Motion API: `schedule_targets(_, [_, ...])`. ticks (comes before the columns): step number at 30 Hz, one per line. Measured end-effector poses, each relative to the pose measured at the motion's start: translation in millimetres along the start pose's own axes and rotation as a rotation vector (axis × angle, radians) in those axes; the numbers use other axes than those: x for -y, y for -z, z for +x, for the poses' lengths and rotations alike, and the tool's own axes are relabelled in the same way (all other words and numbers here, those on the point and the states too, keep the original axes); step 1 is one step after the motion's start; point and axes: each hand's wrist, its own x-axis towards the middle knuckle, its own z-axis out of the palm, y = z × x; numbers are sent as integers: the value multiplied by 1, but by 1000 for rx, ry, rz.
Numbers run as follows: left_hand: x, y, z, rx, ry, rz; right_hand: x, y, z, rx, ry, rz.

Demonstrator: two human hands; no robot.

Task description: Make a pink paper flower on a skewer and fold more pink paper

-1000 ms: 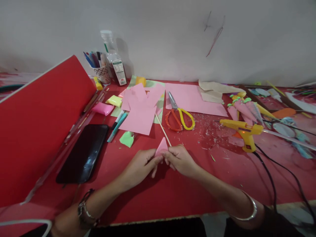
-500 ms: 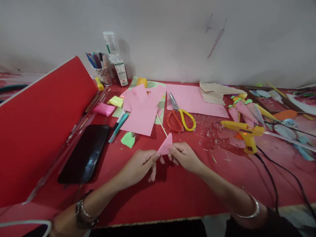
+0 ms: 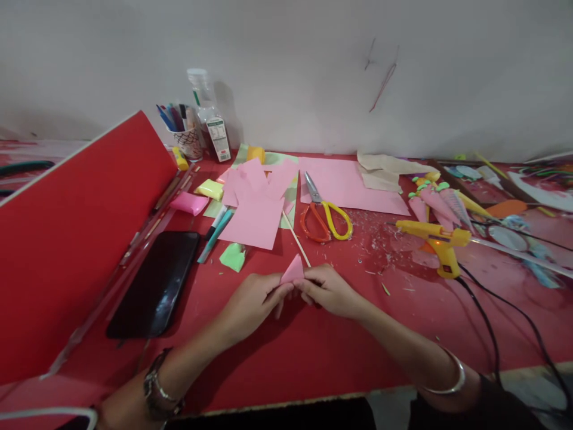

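Tabletop: red (image 3: 331, 364), littered with scraps right of centre, running back to a pale grey wall (image 3: 290, 71).
Folded pink paper: a small pointed piece (image 3: 292, 270) between the two hands, over the near middle of the tabletop, tip up; half a second ago it leans to the right with a broad face showing, while now it looks narrower and its tip stands lower and further left, much as in the earliest view.
Left hand: the hand (image 3: 257, 298) pinches the paper's lower left part, thumb on the near side; its loose fingers, hanging well down half a second ago, are now more tucked under.
Right hand: the hand (image 3: 329, 289) pinches the lower right edge between thumb and bent fingers, and sits closer to the left hand than half a second ago.
Thin stick: lies (image 3: 295, 237) beyond the paper, its near end just by the right hand; whether they touch is unclear.
Scissors: red and yellow handles, lying (image 3: 316, 195) partly on a large pink sheet (image 3: 358, 194), unmoved.
Cut pink pieces: heaped (image 3: 253, 221) left of the scissors, same as before.
Green lump: near the left hand (image 3: 233, 257), unchanged.
Phone: dark-screened, at the left (image 3: 154, 283), in its old place.
Glue gun: yellow, on its side at the right (image 3: 441, 235), its place kept.
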Motion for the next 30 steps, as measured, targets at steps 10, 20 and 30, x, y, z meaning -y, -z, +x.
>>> schedule_targets(10, [2, 4, 1, 59, -3, 5, 3, 1, 2, -93, 50, -81])
schedule_targets(20, [-4, 3, 0, 99, -14, 10, 0, -1, 0, 31, 116, -209])
schedule_targets(30, [2, -2, 1, 60, 62, -152, 4, 2, 4, -99, 36, -113])
